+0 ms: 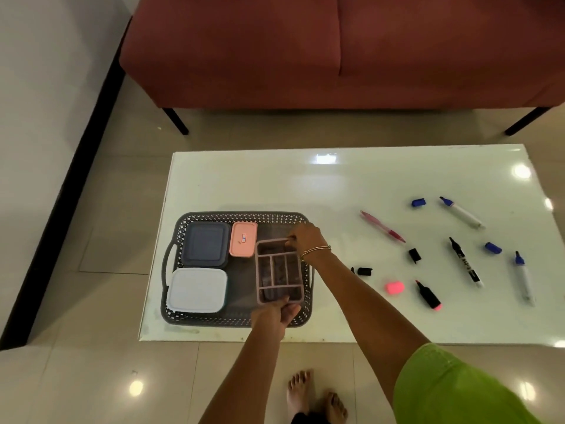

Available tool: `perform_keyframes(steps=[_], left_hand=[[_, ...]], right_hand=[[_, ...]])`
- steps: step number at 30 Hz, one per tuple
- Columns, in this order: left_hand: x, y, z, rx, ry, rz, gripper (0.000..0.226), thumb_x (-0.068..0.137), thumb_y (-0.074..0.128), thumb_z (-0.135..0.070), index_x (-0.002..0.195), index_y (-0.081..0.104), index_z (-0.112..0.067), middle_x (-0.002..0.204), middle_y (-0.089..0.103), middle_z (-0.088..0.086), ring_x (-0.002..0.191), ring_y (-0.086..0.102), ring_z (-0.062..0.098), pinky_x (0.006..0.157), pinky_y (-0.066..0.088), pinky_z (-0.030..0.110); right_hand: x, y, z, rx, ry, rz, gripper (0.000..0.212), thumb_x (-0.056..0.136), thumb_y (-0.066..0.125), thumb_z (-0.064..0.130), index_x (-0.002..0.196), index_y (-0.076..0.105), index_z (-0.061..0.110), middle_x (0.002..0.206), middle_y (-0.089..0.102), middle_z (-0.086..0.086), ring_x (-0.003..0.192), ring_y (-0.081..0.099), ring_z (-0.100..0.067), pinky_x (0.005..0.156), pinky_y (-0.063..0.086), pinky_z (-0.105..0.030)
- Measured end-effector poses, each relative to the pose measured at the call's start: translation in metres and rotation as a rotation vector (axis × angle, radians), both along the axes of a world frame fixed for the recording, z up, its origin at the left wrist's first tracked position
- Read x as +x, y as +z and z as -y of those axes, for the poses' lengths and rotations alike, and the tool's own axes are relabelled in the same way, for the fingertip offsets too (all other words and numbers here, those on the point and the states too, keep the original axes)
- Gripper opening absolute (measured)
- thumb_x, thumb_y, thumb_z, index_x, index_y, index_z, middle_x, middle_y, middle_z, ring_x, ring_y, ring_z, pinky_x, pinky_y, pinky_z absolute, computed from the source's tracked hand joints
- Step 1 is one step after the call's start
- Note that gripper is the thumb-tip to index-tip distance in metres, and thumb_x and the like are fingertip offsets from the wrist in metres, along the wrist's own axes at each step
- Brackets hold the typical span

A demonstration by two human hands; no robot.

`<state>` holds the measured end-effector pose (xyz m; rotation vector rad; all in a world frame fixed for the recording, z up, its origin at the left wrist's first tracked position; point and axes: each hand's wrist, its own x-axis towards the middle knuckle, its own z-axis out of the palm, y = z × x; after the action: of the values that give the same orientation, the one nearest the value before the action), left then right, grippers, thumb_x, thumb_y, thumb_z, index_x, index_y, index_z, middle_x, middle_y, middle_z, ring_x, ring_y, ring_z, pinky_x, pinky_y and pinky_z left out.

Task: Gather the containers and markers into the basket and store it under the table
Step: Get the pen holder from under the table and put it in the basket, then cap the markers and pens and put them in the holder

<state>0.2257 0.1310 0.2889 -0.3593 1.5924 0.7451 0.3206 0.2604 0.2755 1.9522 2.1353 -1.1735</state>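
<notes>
A grey lattice basket [244, 216] stands at the left end of the white table [336, 185]. Inside lie a dark blue lidded container [205, 243], a small pink container [243, 239] and a white lidded container [197, 289]. A mauve divided organiser tray [278, 272] sits in the basket's right part. My left hand [275, 313] grips its near edge and my right hand [304, 238] pinches its far edge. Scattered on the table to the right are a pink pen [382, 226], uncapped blue markers [461, 212], a black marker [466, 262], a pink highlighter [428, 295] and loose caps [395, 287].
A red sofa [336, 50] on black legs stands beyond the table. Tiled floor surrounds the table, with a white wall and black skirting at the left. My bare feet [318, 396] are on the floor in front of the table's near edge.
</notes>
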Motion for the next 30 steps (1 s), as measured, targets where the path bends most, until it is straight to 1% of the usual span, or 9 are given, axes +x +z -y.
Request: perform_keyframes(steps=[6, 11, 13, 15, 18, 21, 25, 28, 30], left_hand=[[0.006, 0.021, -0.006, -0.008, -0.356, -0.136, 0.016, 0.083, 0.064, -0.004, 0.091, 0.056, 0.007, 0.068, 0.062, 0.022, 0.039, 0.062, 0.024, 0.040, 0.055, 0.034], [0.054, 0.061, -0.020, 0.332, -1.193, -0.931, 0.035, 0.091, 0.049, -0.033, 0.111, 0.059, -0.007, 0.108, 0.068, 0.015, 0.096, 0.065, 0.030, 0.083, 0.055, 0.040], [0.073, 0.065, -0.028, 0.522, -1.456, -1.039, 0.050, 0.093, 0.047, -0.031, 0.138, 0.036, -0.014, 0.143, 0.043, 0.015, 0.130, 0.042, 0.031, 0.107, 0.038, 0.044], [0.091, 0.063, -0.034, 0.604, -1.613, -1.056, 0.061, 0.095, 0.044, -0.029, 0.147, 0.015, -0.018, 0.156, 0.017, 0.010, 0.144, 0.012, 0.029, 0.116, 0.016, 0.048], [0.125, 0.053, -0.032, 0.702, -1.782, -1.020, 0.057, 0.096, 0.042, -0.027, 0.146, 0.017, -0.021, 0.157, 0.015, 0.007, 0.145, 0.006, 0.027, 0.117, 0.010, 0.047], [0.163, 0.029, -0.023, 0.748, -1.896, -0.948, 0.055, 0.091, 0.053, -0.028, 0.141, 0.033, -0.020, 0.151, 0.030, 0.008, 0.142, 0.022, 0.028, 0.112, 0.024, 0.043], [0.202, -0.015, -0.016, 0.741, -1.999, -1.071, 0.065, 0.044, 0.084, -0.053, 0.102, 0.069, -0.029, 0.106, 0.071, -0.003, 0.099, 0.067, 0.020, 0.077, 0.055, 0.031], [0.222, -0.049, -0.016, 0.724, -1.931, -1.043, 0.063, 0.032, 0.086, -0.056, 0.086, 0.070, -0.029, 0.086, 0.070, -0.006, 0.079, 0.068, 0.018, 0.058, 0.053, 0.024], [0.227, -0.062, -0.012, 0.673, -1.905, -1.039, 0.052, 0.043, 0.087, -0.047, 0.084, 0.067, -0.021, 0.082, 0.066, 0.000, 0.075, 0.064, 0.022, 0.057, 0.051, 0.029]], right_hand=[[0.008, 0.013, 0.020, 0.056, 0.015, -0.036, 0.039, 0.087, 0.058, 0.020, 0.123, 0.053, 0.007, 0.123, 0.059, -0.020, 0.111, 0.055, -0.036, 0.096, 0.044, -0.039], [0.053, 0.042, 0.060, 0.327, -0.088, -0.054, 0.055, 0.087, 0.038, 0.041, 0.135, 0.043, 0.013, 0.142, 0.045, -0.015, 0.134, 0.036, -0.033, 0.112, 0.026, -0.046], [0.086, 0.048, 0.070, 0.412, -0.085, 0.040, 0.060, 0.083, 0.034, 0.045, 0.136, 0.041, 0.016, 0.145, 0.040, -0.012, 0.137, 0.031, -0.031, 0.112, 0.019, -0.048], [0.120, 0.052, 0.080, 0.418, -0.114, 0.080, 0.060, 0.082, 0.039, 0.043, 0.134, 0.045, 0.014, 0.142, 0.045, -0.014, 0.134, 0.037, -0.032, 0.110, 0.024, -0.050], [0.177, 0.042, 0.100, 0.365, -0.224, 0.098, 0.049, 0.079, 0.053, 0.033, 0.120, 0.057, 0.008, 0.122, 0.062, -0.017, 0.116, 0.056, -0.036, 0.097, 0.044, -0.048], [0.233, 0.021, 0.119, 0.232, -0.330, 0.133, 0.039, 0.077, 0.070, 0.022, 0.112, 0.062, 0.006, 0.112, 0.066, -0.016, 0.106, 0.059, -0.037, 0.087, 0.049, -0.044], [0.284, -0.014, 0.134, 0.074, -0.358, 0.180, 0.051, 0.072, 0.076, 0.029, 0.114, 0.060, 0.007, 0.115, 0.064, -0.015, 0.109, 0.055, -0.036, 0.088, 0.046, -0.043], [0.299, -0.040, 0.140, -0.007, -0.374, 0.177, 0.059, 0.069, 0.077, 0.037, 0.116, 0.057, 0.009, 0.115, 0.062, -0.011, 0.108, 0.054, -0.031, 0.085, 0.047, -0.040], [0.302, -0.053, 0.143, -0.038, -0.364, 0.186, 0.056, 0.068, 0.077, 0.038, 0.112, 0.058, 0.009, 0.110, 0.061, -0.010, 0.105, 0.054, -0.029, 0.081, 0.047, -0.038]])
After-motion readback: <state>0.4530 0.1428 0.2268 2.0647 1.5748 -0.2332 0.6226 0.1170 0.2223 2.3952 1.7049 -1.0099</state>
